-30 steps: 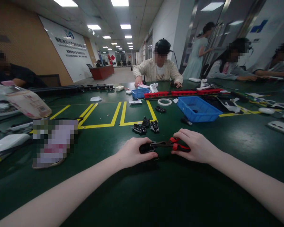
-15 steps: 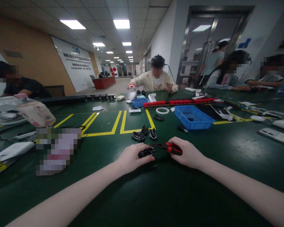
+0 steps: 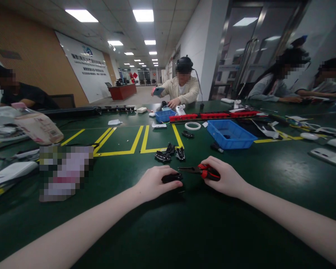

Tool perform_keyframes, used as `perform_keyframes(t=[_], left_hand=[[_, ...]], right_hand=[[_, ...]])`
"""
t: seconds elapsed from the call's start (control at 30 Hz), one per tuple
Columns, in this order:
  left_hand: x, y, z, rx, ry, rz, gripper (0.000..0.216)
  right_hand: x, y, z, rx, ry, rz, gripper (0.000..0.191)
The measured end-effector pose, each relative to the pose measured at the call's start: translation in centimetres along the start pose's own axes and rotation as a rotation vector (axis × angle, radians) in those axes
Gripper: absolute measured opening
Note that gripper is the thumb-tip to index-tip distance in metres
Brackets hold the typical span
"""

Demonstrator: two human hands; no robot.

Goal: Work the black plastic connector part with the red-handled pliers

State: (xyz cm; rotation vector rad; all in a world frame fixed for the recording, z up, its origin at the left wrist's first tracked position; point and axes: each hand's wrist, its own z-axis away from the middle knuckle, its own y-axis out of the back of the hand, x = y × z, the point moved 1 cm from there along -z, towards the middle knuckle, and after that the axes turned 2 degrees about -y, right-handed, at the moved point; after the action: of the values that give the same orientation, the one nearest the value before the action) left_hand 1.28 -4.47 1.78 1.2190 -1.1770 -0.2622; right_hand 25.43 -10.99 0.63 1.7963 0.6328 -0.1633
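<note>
Between the fingers and thumb of my left hand (image 3: 154, 183) is a small black plastic part (image 3: 171, 178); its exact kind is hard to make out. My right hand (image 3: 226, 175) is wrapped round the red-and-black handles of needle-nose pliers (image 3: 196, 170). Their dark jaws point left and end just above the black part, and a small bit of something may be at the tips. Several similar black pieces (image 3: 170, 151) lie in a cluster just beyond my left hand. Another black piece (image 3: 187, 133) rests farther out on the green table (image 3: 145, 231).
A blue bin (image 3: 231, 136) stands beyond my right hand, with a black item (image 3: 217, 147) beside it. Farther back are a white tape roll (image 3: 192, 126), red strips (image 3: 212, 116) and a smaller blue bin (image 3: 165, 116). A bottle (image 3: 39, 127) stands left. A person (image 3: 184, 86) sits opposite.
The pliers have drawn slightly right and up from the black part. My left hand has tilted the part. Across the table, the person now holds up a phone.
</note>
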Motion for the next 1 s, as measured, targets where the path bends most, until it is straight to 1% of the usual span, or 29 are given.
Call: perform_keyframes(t=[0.17, 0.27, 0.4, 0.57, 0.7, 0.8, 0.9, 1.0], left_hand=[[0.4, 0.2, 0.0, -0.028, 0.023, -0.003, 0.032], [0.4, 0.2, 0.0, -0.033, 0.006, 0.005, 0.032], [0.3, 0.1, -0.1, -0.053, -0.026, 0.008, 0.038], [0.1, -0.1, -0.1, -0.051, -0.025, 0.027, 0.041], [-0.3, -0.3, -0.1, -0.004, -0.031, 0.024, 0.035], [-0.4, -0.3, 0.0, 0.024, -0.067, 0.014, 0.036], [-0.6, -0.4, 0.0, 0.025, -0.105, -0.021, 0.039], [-0.8, -0.5, 0.1, 0.037, -0.109, -0.018, 0.04]], right_hand=[[0.2, -0.1, 0.0, 0.002, 0.087, 0.068, 0.03], [0.5, -0.1, -0.1, 0.027, 0.084, 0.091, 0.031], [1.6, 0.2, -0.4, 0.063, 0.078, 0.144, 0.031], [3.1, 0.5, -0.6, -0.01, 0.047, 0.232, 0.044], [2.8, 0.2, -0.5, -0.022, 0.062, 0.261, 0.047], [2.5, 0.2, -0.4, 0.012, 0.078, 0.294, 0.046], [2.6, 0.6, -0.4, 0.072, 0.094, 0.327, 0.045], [2.7, 1.1, -0.4, 0.131, 0.186, 0.362, 0.045]])
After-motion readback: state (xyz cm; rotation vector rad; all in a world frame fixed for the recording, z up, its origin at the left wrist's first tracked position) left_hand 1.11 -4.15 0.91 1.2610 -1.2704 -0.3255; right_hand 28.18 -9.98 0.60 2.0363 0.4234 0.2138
